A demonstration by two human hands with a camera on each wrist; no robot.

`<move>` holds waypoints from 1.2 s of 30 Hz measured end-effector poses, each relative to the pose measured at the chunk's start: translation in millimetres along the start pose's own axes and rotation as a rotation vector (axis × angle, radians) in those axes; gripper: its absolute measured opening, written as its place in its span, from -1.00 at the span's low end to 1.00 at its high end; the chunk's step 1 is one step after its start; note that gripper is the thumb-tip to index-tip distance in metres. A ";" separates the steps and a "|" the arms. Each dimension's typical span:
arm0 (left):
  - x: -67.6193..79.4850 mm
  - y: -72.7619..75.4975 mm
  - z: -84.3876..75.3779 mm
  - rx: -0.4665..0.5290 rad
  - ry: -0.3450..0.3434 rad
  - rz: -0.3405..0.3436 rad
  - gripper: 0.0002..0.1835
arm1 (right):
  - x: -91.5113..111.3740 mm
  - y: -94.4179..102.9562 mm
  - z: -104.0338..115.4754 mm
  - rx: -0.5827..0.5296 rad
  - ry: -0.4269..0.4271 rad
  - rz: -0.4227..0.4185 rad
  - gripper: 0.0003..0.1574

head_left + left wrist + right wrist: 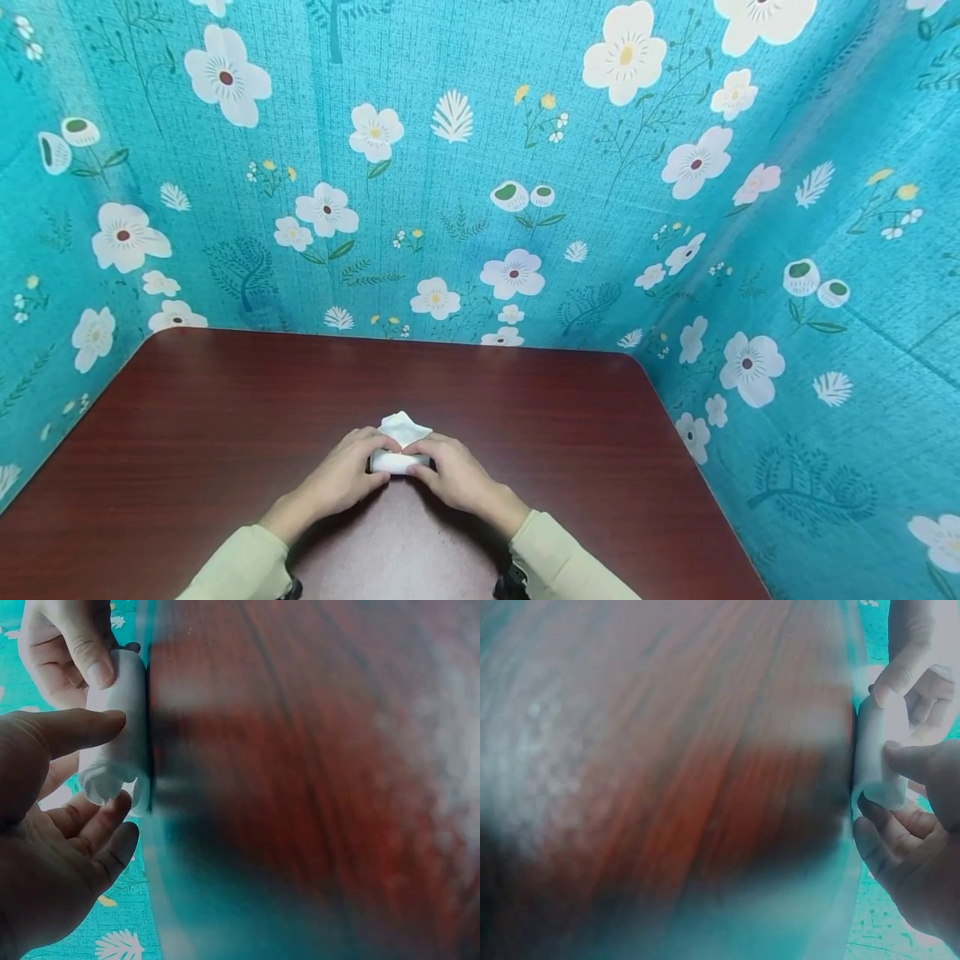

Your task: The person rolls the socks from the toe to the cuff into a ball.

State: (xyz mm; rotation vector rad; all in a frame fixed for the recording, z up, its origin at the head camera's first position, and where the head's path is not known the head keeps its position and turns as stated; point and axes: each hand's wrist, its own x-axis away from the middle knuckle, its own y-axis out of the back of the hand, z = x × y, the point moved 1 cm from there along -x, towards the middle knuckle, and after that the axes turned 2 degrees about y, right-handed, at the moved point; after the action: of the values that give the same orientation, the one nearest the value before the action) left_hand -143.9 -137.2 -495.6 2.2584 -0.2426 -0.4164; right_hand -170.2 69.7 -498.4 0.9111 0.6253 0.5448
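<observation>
A white roll (400, 463) of thin, soft sheet lies on the table in the head view, with a loose crumpled flap (405, 428) standing up on its far side. My left hand (347, 472) grips its left end, thumb on the near side and fingers over the top. From the right, my right hand (456, 477) holds the other end the same way. Curled layers and a hollow show at the end of the roll (114, 754) in the left wrist view. Both thumbs press along the roll (873, 746) in the right wrist view.
The dark reddish-brown table (225, 400) has rounded far corners. Teal floral cloth (450, 208) hangs behind it and along both sides. Light sleeves (243, 567) cover my forearms, and dark wrist devices (512, 581) sit under the cuffs.
</observation>
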 end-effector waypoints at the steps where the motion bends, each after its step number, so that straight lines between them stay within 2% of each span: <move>1: 0.0 -0.1 0.1 0.000 0.000 0.001 -0.66 | 0.0 0.0 -0.2 0.002 0.004 -0.002 -0.76; 6: -0.8 -0.7 1.7 -0.008 0.003 0.018 -0.73 | 0.3 0.8 -0.2 0.026 0.013 -0.019 -0.75; 14: -0.5 1.0 2.7 -0.008 -0.014 0.033 -0.81 | 1.5 -0.5 0.6 0.151 0.008 -0.039 -0.53; 19: -0.3 1.9 2.1 -0.017 -0.016 0.039 -0.82 | 1.2 -2.0 -0.3 0.179 0.002 -0.050 -0.61; 22: -0.2 1.5 1.5 -0.019 0.004 0.035 -0.80 | 1.5 -1.5 -0.4 0.181 0.004 -0.055 -0.66; 25: -0.6 1.1 0.5 -0.017 0.023 0.011 -0.78 | 1.4 -0.9 -0.5 0.183 0.014 -0.058 -0.68; 30: -2.5 1.0 -0.2 -0.021 0.014 -0.036 -0.70 | 0.1 -0.4 -0.4 0.175 0.002 -0.037 -0.70; 36: -2.3 1.0 0.9 -0.019 0.024 0.000 -0.64 | -0.9 -0.2 1.3 0.163 -0.029 -0.007 -0.71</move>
State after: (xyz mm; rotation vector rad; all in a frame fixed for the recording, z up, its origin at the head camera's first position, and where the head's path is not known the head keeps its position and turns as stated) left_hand -146.4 -137.8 -494.9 2.2436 -0.2252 -0.3896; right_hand -169.9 68.3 -497.7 1.0680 0.6530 0.4781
